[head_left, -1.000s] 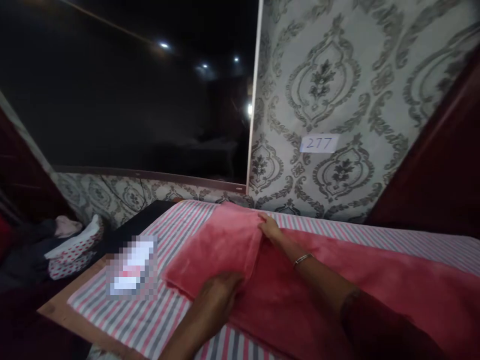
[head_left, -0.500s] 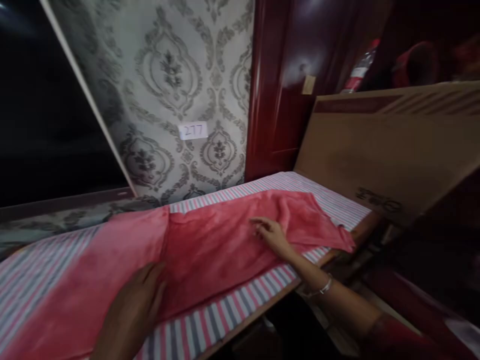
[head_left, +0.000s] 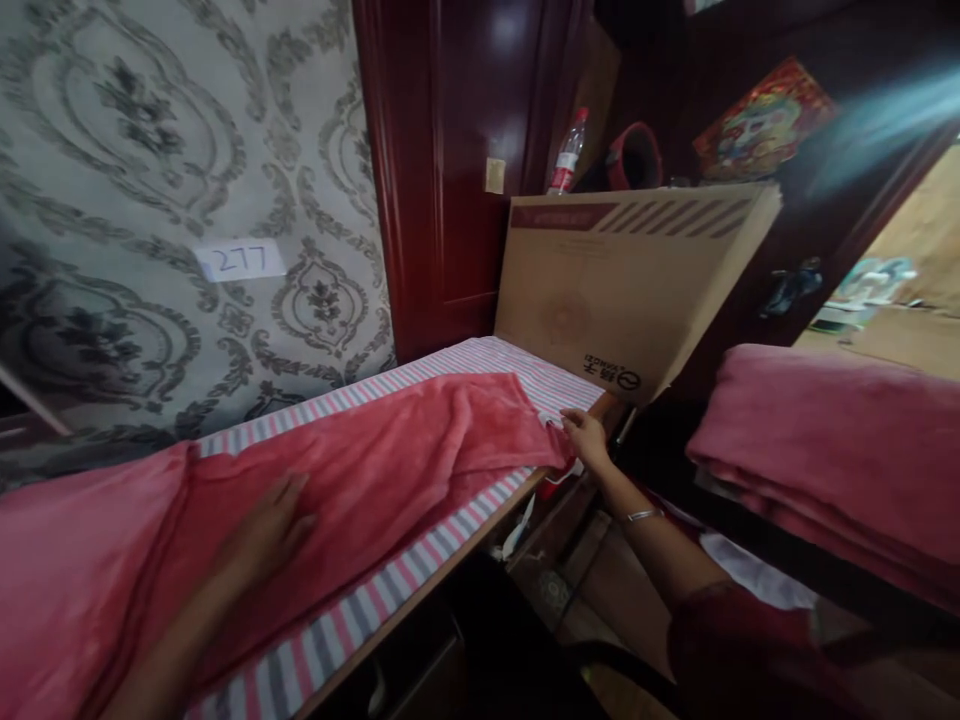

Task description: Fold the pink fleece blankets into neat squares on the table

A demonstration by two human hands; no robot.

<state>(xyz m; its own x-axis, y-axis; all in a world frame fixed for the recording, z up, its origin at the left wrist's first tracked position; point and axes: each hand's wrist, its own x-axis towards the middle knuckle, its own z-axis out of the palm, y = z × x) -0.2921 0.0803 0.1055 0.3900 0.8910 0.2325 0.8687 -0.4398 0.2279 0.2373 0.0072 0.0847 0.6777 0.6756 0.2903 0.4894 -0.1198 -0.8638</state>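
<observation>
A pink plush blanket (head_left: 352, 460) lies folded in a long strip on a striped sheet (head_left: 420, 560), its left part doubled over in a thicker layer. My left hand (head_left: 262, 530) rests on the blanket with the fingers stretched out and the thumb apart; it is slightly blurred. At the far right end, my right hand (head_left: 589, 440), a silver bracelet on the wrist, has its bent fingers at the blanket's corner and seems to pinch it. The thumb is hidden.
Behind the bed's right end leans a large cardboard box (head_left: 600, 270), with a bottle (head_left: 568, 155) and a roll of tape (head_left: 634, 157) beyond its top edge. Another folded pink blanket (head_left: 832, 440) lies at the right. Patterned wallpaper (head_left: 165, 180) and a dark red door (head_left: 457, 150) stand behind.
The view has turned right, bringing the second folded blanket into sight. My right hand has moved from above the blanket's middle to its right corner. My left hand has slid right onto the lower layer.
</observation>
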